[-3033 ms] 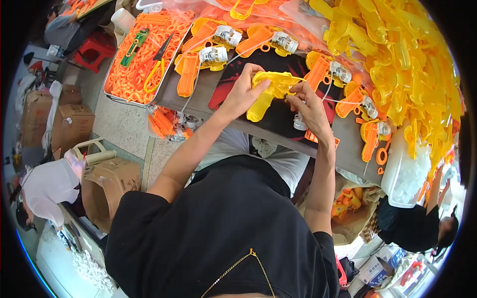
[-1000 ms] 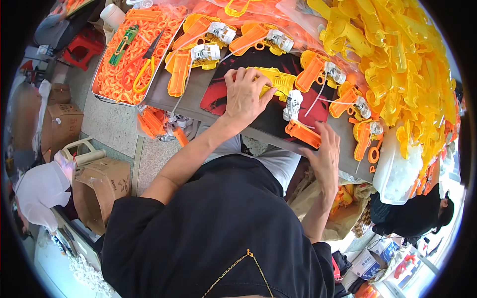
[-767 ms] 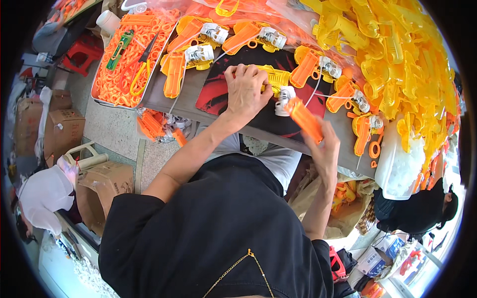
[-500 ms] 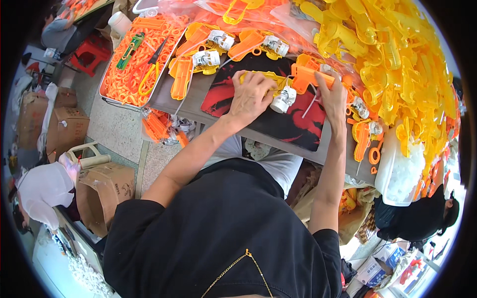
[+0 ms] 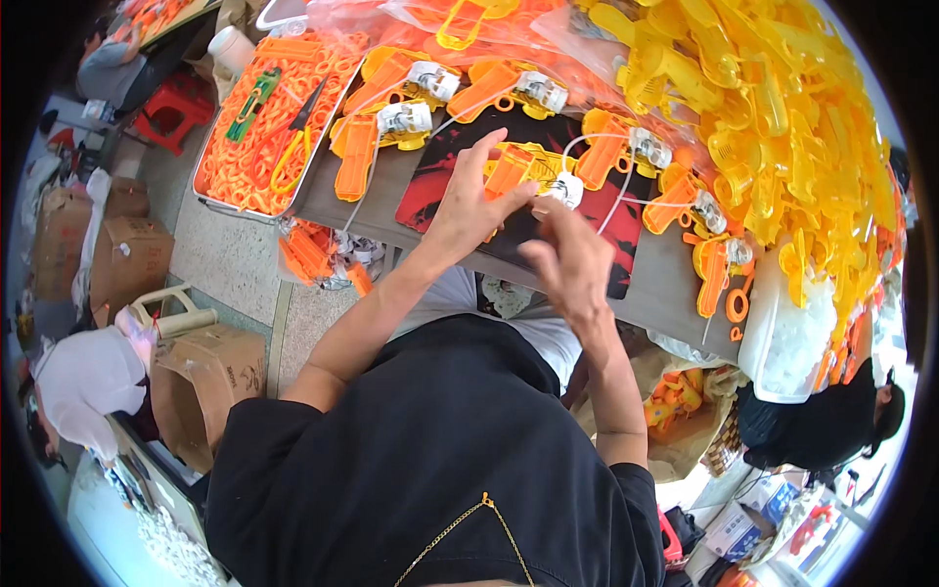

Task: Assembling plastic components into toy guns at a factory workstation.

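While beside the left hand, yellow shell beyond the right hand

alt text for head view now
A person's left hand holds a yellow shell with an orange insert over a dark mat, right hand beside it. Around are similar pieces, a tray of orange parts, heaped yellow shells.

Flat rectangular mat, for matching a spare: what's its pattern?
The flat mat is black with red patches, best seen in the head view.
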Motion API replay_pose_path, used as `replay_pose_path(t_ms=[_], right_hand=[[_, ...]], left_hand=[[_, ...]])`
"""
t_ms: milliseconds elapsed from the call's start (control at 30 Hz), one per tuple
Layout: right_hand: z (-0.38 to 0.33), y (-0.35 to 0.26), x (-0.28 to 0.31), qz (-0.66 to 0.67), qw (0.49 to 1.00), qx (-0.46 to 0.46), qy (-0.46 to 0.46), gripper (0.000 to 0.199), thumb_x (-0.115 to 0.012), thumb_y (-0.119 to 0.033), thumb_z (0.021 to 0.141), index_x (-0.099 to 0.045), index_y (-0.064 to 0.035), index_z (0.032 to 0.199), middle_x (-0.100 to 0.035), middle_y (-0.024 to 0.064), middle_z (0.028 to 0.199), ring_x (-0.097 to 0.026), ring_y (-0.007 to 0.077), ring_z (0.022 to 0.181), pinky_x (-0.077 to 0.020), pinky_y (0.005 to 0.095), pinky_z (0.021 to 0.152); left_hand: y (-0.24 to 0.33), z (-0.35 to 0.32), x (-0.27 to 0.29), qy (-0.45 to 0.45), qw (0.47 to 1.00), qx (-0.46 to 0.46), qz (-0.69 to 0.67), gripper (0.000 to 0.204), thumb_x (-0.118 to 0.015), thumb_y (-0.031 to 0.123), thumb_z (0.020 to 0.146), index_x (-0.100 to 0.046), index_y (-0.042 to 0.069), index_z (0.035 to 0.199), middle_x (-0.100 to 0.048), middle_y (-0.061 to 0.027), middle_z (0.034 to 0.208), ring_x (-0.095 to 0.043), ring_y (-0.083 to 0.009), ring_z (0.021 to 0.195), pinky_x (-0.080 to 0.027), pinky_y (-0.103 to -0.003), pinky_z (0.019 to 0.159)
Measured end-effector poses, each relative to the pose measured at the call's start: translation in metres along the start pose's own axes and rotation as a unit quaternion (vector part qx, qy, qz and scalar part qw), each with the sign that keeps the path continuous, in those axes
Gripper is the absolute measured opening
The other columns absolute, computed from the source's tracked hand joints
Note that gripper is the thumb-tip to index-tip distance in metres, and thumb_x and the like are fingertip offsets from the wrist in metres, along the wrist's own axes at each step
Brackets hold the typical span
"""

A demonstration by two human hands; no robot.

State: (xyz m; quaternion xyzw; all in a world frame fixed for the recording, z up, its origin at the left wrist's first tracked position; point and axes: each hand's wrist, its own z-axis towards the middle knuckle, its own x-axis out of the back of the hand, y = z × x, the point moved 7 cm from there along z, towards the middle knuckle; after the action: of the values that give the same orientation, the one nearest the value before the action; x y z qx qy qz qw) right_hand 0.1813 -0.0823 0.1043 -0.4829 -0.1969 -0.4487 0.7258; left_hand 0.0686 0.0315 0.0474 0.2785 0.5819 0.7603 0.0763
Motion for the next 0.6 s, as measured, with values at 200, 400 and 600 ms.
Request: replay_pose_path(t_ms=[200,400,600], right_hand=[[0.037,0.051,0.007,0.005,0.998,-0.055,0.031,0.017,-0.071,-0.012,0.091,-0.073,-0.0048,0.105,-0.067,0.0096,0.095,-0.061,0.0233,0.087,-0.0469,0.0358,0.080],[0.043,0.049,-0.035,-0.104,0.992,0.072,-0.014,0.018,-0.070,-0.020,0.091,-0.078,-0.0104,0.104,-0.066,0.0049,0.104,-0.057,0.0249,0.104,-0.0397,0.0445,0.093],[0.044,0.062,-0.056,-0.116,0.991,-0.053,-0.049,0.018,-0.069,-0.021,0.089,-0.079,-0.0068,0.092,-0.064,0.0053,0.098,-0.057,0.0258,0.099,-0.0404,0.0442,0.089]], left_hand=[[0.004,-0.020,0.008,0.027,0.989,-0.085,0.120,0.074,-0.076,0.003,0.078,-0.044,0.005,0.145,-0.048,-0.0193,0.118,-0.055,-0.0379,0.116,-0.050,-0.042,0.100],[0.008,-0.017,0.012,0.064,0.980,-0.080,0.168,0.066,-0.076,0.003,0.078,-0.049,0.005,0.138,-0.055,-0.0173,0.113,-0.064,-0.0397,0.097,-0.057,-0.047,0.080],[0.007,-0.008,-0.003,0.124,0.953,-0.151,0.231,0.044,-0.077,0.003,0.076,-0.063,0.007,0.118,-0.062,-0.0105,0.108,-0.060,-0.0337,0.106,-0.053,-0.043,0.086]])
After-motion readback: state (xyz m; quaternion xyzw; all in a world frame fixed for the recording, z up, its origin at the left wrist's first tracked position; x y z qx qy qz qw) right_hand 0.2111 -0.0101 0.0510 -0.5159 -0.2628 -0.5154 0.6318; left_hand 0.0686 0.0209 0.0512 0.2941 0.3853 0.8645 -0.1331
